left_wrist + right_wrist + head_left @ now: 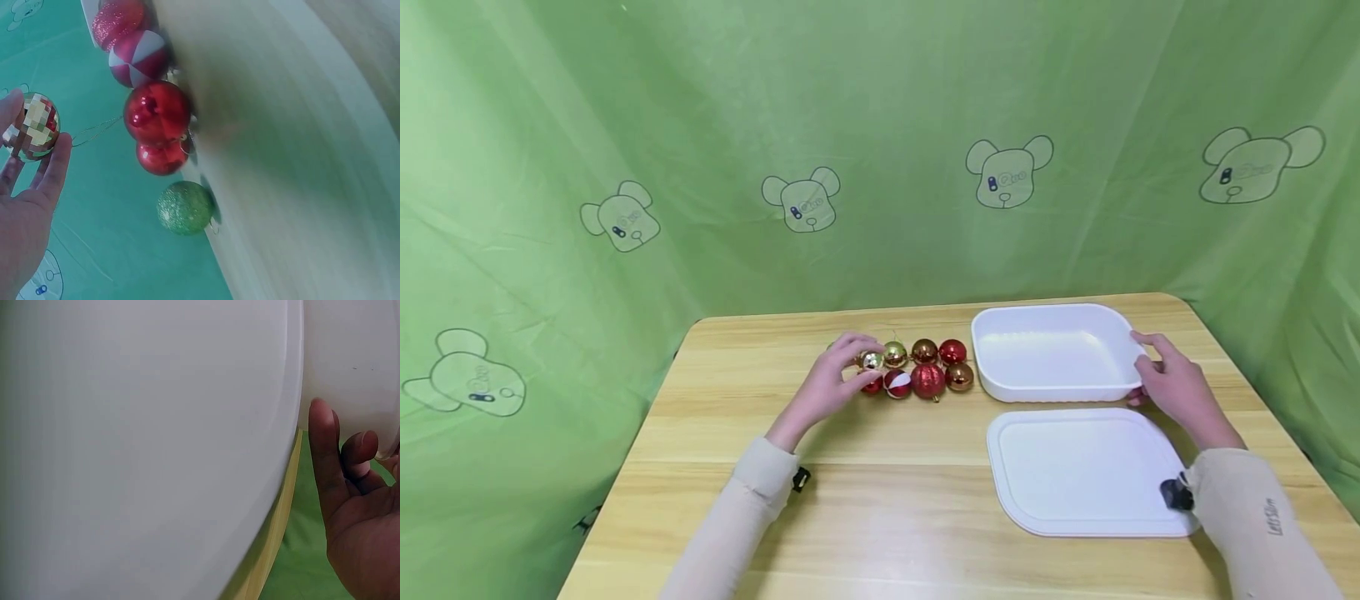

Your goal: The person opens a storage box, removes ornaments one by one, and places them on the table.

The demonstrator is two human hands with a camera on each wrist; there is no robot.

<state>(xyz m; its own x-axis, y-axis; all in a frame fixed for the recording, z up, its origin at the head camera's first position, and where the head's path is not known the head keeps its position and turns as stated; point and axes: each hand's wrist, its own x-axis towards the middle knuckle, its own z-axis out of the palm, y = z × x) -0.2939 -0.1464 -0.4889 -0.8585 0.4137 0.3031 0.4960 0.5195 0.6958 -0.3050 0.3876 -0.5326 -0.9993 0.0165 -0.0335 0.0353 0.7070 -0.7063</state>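
My left hand (831,385) pinches a mirror-tiled Christmas bauble (39,128) between thumb and fingers, its thin gold string trailing. Beside it are a shiny red bauble (156,112), a red-and-white one (897,383) and a green glitter bauble (185,207). More gold, brown and red baubles (928,381) stretch rightward in two rows. At the far right, my right hand (1176,387) grips the end wall of a white plastic box (1052,392), thumb at the rim and other fingers low outside. No baubles show in the box. Its white lid (1090,475) lies flat in front.
The wooden table (880,517) ends at a green curtain (887,258) with bear-head drawings. My right sleeve (1255,508) reaches over the lid's right edge. The box stands just right of the baubles, close to the table's back edge.
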